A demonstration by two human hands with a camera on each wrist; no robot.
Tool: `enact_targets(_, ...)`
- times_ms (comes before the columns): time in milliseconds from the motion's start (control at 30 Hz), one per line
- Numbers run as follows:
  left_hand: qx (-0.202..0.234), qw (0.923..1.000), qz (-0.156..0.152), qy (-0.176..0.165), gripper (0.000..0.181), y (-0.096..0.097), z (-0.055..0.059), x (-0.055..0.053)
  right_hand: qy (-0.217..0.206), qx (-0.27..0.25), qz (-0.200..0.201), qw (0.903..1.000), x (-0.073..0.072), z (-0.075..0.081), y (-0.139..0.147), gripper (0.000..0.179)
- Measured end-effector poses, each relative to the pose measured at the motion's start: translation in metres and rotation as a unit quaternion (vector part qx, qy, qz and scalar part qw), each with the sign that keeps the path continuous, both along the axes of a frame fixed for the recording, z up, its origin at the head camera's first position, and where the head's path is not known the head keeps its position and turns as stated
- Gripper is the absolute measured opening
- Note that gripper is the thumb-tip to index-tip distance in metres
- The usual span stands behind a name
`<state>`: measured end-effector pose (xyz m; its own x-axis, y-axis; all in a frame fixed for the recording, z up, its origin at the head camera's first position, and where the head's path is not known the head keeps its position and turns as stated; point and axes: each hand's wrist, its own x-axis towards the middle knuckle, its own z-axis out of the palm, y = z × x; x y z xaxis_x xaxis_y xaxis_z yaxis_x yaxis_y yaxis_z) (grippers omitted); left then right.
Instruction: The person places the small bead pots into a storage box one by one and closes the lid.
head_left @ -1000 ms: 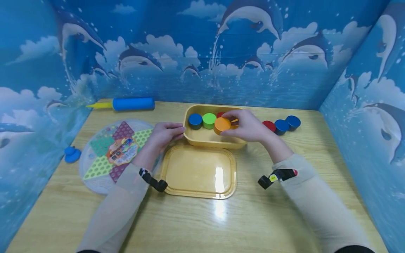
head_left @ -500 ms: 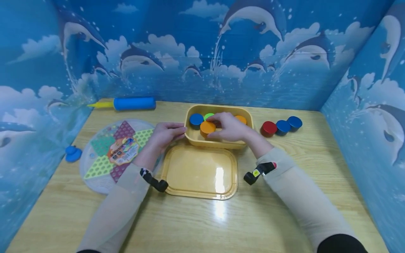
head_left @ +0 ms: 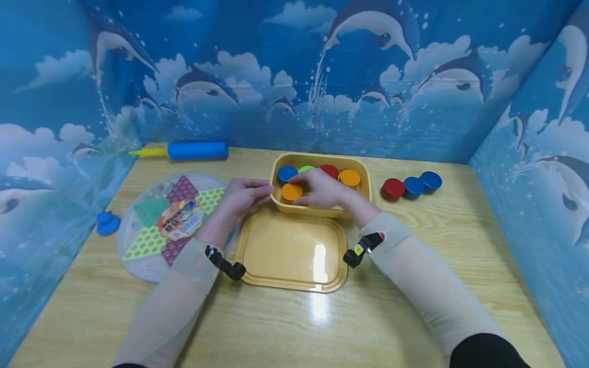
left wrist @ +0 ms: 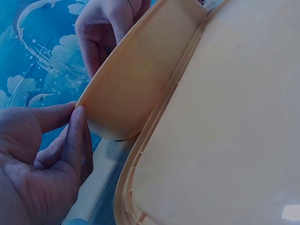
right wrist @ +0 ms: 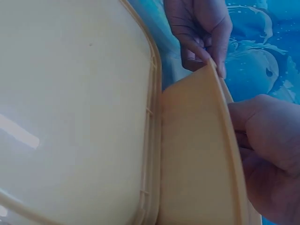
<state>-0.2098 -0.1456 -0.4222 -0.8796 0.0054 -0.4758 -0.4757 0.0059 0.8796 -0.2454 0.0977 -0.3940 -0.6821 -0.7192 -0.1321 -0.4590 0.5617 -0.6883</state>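
Pinching the tub by its rim, the left hand had fingertips nearly touching. Inside, the right hand held an orange disc between half-spread fingers.

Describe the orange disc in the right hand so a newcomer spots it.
At the back of the wooden table stands a yellow tub, its left rim pinched by the left hand. Look in its front left part for the orange disc. The right hand holds it, unlike the other orange disc at the tub's right end.
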Motion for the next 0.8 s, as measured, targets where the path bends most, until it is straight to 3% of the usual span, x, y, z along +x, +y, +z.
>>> enact_targets(367, -0.009, 0.9999, -0.004, -0.005, 0.037, 0.001, 0.001, 0.000, -0.016, -0.010, -0.031, 0.9993, -0.003, -0.012, -0.009, 0.059)
enact_targets(567, -0.008, 0.9999, -0.006, -0.006, 0.038, 0.001, 0.003, 0.001, -0.040, -0.036, -0.036, 0.9979, -0.002, -0.011, -0.013, 0.059)
enact_targets(800, -0.004, 1.0000, -0.007, -0.002, 0.039, 0.001, 0.002, 0.001, -0.042, -0.031, -0.046, 0.9976, -0.002, -0.005, -0.009, 0.060)
